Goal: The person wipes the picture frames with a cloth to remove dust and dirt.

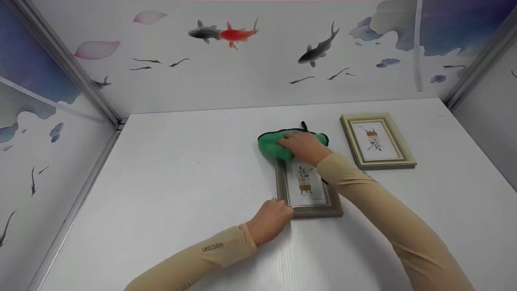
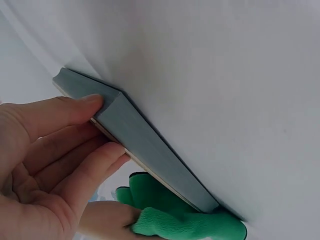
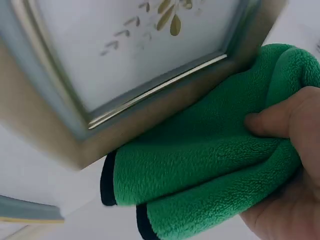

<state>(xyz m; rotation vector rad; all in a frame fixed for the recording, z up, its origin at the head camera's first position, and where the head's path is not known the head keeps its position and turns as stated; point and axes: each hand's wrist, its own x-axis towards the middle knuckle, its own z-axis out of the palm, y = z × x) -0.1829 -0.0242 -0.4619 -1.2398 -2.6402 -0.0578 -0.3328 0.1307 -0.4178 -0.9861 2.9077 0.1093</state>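
Observation:
A bronze-grey picture frame (image 1: 319,211) with a potted-plant print lies on the white table. My left hand (image 1: 270,220) grips its near left corner; in the left wrist view the thumb and fingers pinch the frame's edge (image 2: 150,145). At the far end, my right hand (image 1: 307,147) holds a folded green cloth (image 1: 270,147) with black edging against the frame. Close up in the right wrist view, the thumb presses into the fluffy cloth (image 3: 200,160), which covers part of the frame's end rail. The cloth and right forearm hide parts of the frame.
A second, gold-coloured picture frame (image 1: 406,151) lies to the right, farther back, its print upside down to me. White table surface (image 1: 181,173) stretches to the left. Panels painted with fish (image 1: 238,34) and petals enclose the table at the back and sides.

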